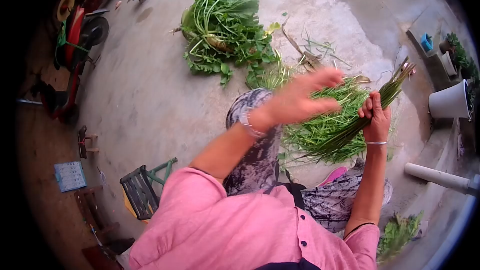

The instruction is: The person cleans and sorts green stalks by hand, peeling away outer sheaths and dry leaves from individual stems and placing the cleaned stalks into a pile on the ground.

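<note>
My right hand (377,118) is closed around a bunch of chives (345,134), long, thin and dark green. The bunch slants from lower left, over a pile of loose green stalks (325,125), to its tied-looking ends at upper right. My left hand (302,97), a little blurred, hangs open over the pile with thumb and fingers apart. Nothing shows in it, and it is apart from the bunch. Beyond the left hand, a heap of leafy greens (220,25) with pale roots lies on the concrete.
Dry leaves and scraps (305,52) litter the floor beyond the pile. At left are a red vehicle (75,45) and a folding stool (140,190). A white pot (447,102) and a white pipe (435,176) stand at right. More greens (400,235) lie lower right.
</note>
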Tool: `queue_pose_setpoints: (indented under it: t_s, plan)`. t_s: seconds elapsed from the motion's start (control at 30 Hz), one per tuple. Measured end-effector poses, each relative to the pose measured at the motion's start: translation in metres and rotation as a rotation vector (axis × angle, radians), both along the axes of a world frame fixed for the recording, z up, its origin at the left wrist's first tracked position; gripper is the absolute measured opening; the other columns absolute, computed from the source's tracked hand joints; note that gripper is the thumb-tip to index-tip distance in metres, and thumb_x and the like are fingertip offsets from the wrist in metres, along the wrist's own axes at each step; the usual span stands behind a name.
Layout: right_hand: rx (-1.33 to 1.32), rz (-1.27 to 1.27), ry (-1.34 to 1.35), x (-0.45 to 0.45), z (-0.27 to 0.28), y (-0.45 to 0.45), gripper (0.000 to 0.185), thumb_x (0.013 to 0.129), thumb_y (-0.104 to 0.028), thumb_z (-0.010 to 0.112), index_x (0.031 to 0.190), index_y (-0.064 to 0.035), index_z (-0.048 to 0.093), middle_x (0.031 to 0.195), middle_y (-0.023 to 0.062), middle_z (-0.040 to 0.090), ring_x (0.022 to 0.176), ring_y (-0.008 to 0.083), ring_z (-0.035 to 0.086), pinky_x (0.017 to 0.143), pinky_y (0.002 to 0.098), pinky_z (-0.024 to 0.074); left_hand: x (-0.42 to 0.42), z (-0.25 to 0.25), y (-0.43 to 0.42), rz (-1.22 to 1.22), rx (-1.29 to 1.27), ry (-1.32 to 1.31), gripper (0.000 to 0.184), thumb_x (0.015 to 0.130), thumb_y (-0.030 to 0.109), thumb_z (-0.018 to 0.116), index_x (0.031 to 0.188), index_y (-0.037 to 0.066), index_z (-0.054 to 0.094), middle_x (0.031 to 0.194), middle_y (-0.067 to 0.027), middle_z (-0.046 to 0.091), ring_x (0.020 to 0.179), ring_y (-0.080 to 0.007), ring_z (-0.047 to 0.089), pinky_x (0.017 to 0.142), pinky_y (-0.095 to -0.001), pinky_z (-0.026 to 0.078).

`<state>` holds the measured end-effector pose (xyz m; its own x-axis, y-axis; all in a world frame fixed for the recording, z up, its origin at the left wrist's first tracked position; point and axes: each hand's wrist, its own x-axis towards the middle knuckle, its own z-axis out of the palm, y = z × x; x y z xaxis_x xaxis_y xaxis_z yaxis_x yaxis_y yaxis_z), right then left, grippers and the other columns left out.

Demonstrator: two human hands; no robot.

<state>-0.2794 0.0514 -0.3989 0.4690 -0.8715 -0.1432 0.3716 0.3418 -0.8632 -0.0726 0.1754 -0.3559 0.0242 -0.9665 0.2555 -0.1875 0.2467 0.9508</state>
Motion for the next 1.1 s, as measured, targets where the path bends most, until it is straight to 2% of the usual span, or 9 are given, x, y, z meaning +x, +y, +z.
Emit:
queue_pose_setpoints:
  t_s: [0.03,0.1,0.17,0.27,0.33,0.47,0.6,0.83,1.1]
  plan:
    - [0.009,0.0,0.008,0.004,-0.002,0.0,0.016,0.09,-0.019,0.054,0.09,-0.0036,0.051,0.065,-0.0014,0.042,0.05,0.0061,0.035,0.045,0.0211,0.035,0.023,0.0,0.013,0.126,0.036,0.245,0.035,0.085,0.013,0.057,0.117,0.002,0.048,0.106,-0.0109,0.058,0.099,-0.0183,0.056,0.084,-0.0312,0.047]
    - [-0.039,0.03,0.139,0.012,-0.002,0.002,0.016,0.089,-0.019,0.054,0.089,-0.0034,0.051,0.065,-0.0015,0.042,0.05,0.006,0.035,0.045,0.0209,0.0349,0.067,-0.038,0.039,0.499,0.046,0.443,0.021,0.089,0.011,0.05,0.107,0.001,0.053,0.099,-0.0102,0.06,0.089,-0.0169,0.06,0.08,-0.0286,0.048]
    - [-0.074,0.049,0.208,0.026,-0.001,0.005,0.017,0.088,-0.021,0.056,0.084,-0.0047,0.051,0.061,-0.0024,0.042,0.047,0.0061,0.036,0.042,0.0212,0.034,0.106,-0.135,0.077,0.824,0.201,0.439,0.018,0.089,0.013,0.051,0.1,0.0,0.054,0.092,-0.008,0.061,0.09,-0.0155,0.059,0.078,-0.0276,0.05]
    - [-0.131,0.096,0.296,0.038,-0.004,0.001,0.018,0.089,-0.021,0.055,0.086,-0.0043,0.051,0.06,-0.0018,0.044,0.047,0.0066,0.039,0.043,0.0219,0.035,0.125,-0.308,0.173,0.757,0.708,0.306,0.017,0.087,0.016,0.052,0.099,0.005,0.055,0.085,-0.0021,0.06,0.077,-0.0132,0.058,0.065,-0.0235,0.048]
    - [-0.136,0.133,0.27,0.042,-0.005,-0.003,0.018,0.09,-0.021,0.054,0.091,-0.0023,0.053,0.063,-0.0006,0.045,0.049,0.0073,0.039,0.045,0.0225,0.0366,0.106,-0.346,0.215,0.622,1.067,0.23,0.016,0.087,0.016,0.052,0.099,0.005,0.055,0.084,-0.002,0.06,0.076,-0.0132,0.058,0.064,-0.0237,0.048]
    - [-0.14,0.124,0.23,0.047,-0.009,-0.01,0.02,0.09,-0.021,0.053,0.09,-0.0013,0.052,0.062,0.0003,0.045,0.05,0.0079,0.04,0.046,0.0231,0.0373,0.085,-0.351,0.225,0.448,1.343,0.213,0.016,0.086,0.015,0.052,0.099,0.006,0.055,0.084,-0.0018,0.06,0.074,-0.0133,0.058,0.063,-0.024,0.048]
    - [-0.154,0.108,0.22,0.056,-0.011,-0.013,0.021,0.09,-0.023,0.053,0.085,-0.0031,0.05,0.06,-0.0001,0.048,0.047,0.0078,0.045,0.043,0.0216,0.0391,0.089,-0.344,0.212,0.392,1.374,0.219,0.015,0.086,0.014,0.052,0.099,0.006,0.055,0.083,-0.0016,0.06,0.072,-0.0133,0.058,0.061,-0.0243,0.048]
    - [-0.146,0.073,0.239,0.041,-0.016,-0.008,0.021,0.09,-0.022,0.053,0.09,-0.0013,0.053,0.06,-0.0005,0.045,0.05,0.0078,0.04,0.047,0.0235,0.038,0.096,-0.332,0.205,0.355,1.437,0.275,0.015,0.086,0.013,0.051,0.098,0.007,0.055,0.081,-0.0013,0.059,0.069,-0.0134,0.057,0.059,-0.0249,0.048]
    - [-0.167,0.023,0.278,0.01,-0.018,-0.008,0.019,0.088,-0.023,0.056,0.084,-0.0049,0.051,0.063,0.0,0.051,0.049,0.0067,0.047,0.044,0.0205,0.0403,0.097,-0.305,0.203,0.407,1.526,0.586,0.014,0.085,0.012,0.051,0.098,0.008,0.055,0.08,-0.0009,0.059,0.066,-0.0134,0.057,0.056,-0.0256,0.048]
